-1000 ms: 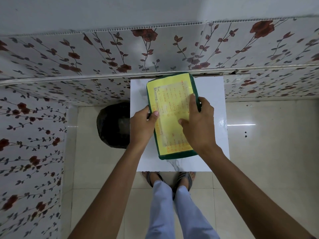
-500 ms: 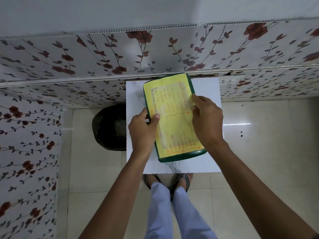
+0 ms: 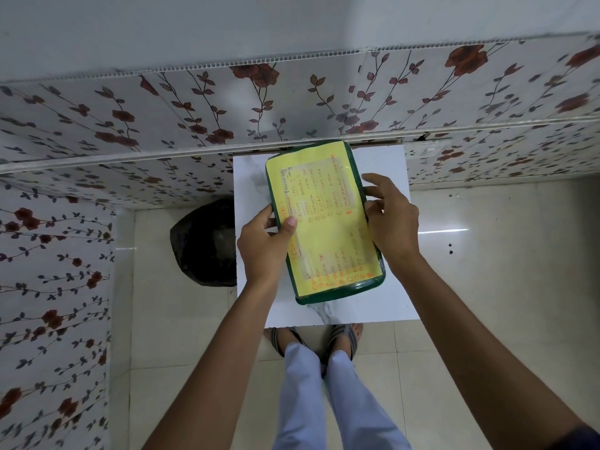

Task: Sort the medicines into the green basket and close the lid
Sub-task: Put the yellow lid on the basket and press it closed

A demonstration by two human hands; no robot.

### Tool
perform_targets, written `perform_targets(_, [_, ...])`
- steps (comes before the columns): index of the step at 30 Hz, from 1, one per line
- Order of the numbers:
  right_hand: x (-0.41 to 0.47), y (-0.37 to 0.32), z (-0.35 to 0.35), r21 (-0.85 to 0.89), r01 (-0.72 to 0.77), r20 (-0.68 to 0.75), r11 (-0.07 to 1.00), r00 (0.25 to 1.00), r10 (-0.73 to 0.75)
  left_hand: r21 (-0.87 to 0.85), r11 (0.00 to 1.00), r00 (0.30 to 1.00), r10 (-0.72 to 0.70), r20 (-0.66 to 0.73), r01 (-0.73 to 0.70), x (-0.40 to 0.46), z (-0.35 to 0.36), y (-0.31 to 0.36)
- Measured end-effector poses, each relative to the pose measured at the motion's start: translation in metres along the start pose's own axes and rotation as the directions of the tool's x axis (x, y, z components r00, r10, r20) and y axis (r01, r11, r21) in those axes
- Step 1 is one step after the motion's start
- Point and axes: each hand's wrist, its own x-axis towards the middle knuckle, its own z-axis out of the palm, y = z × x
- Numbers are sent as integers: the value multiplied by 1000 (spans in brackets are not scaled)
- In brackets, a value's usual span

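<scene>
Green plastic forms the rim of a rectangular basket [image 3: 341,292] that lies on a small white marbled tabletop [image 3: 380,306], seen from directly above. Its lid [image 3: 324,219] is on, and a yellow paper sheet covered in handwritten lines, too small to read, is fixed across the top of the lid. The basket sits slightly turned, with its far end close to the wall and its near end angled toward the person's right.

The person's left hand [image 3: 261,248] grasps the basket's left long edge, thumb pressed down on the yellow sheet and the other fingers curled around the side. The right hand [image 3: 391,219] is at the right long edge with its fingers loosely spread and partly extended; whether they grip the rim or only touch it cannot be told.

Both bare forearms reach in from the bottom of the view. Below the table are pale blue trousers [image 3: 328,397] and striped sandals [image 3: 344,341] on cream floor tiles. A dark, round bag-like object [image 3: 204,245] sits on the floor just left of the table. Wall panels [image 3: 194,108] printed with red flowers and brown vines run behind and to the left.
</scene>
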Motion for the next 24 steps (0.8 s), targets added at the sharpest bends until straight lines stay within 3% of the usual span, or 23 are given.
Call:
perform_targets(2, [5, -2, -5, 2, -42, 53, 999, 998, 41, -49, 998, 999, -37, 30, 38, 5, -2, 1])
perform_targets(7, [0, 1, -12, -125, 31, 98, 992, 995, -19, -20, 1000, 992, -1, 123, 3, 8, -3, 6])
perform_targets(9, [0, 7, -19, -63, -74, 135, 995, 987, 82, 2, 998, 973, -64, 221, 66, 13, -7, 9])
perform_targets(12, [17, 2, -33, 164, -320, 238, 933, 931, 278, 14, 978, 918, -200, 343, 208, 27, -12, 21])
perform_targets(18, [64, -30, -24, 164, -283, 251, 945, 938, 238, 97, 990, 969, -117, 217, 98, 59, 3, 45])
perform_targets(24, [62, -27, -20, 197, -310, 277, 930, 928, 251, 113, 990, 975, -107, 193, 86, 48, 3, 39])
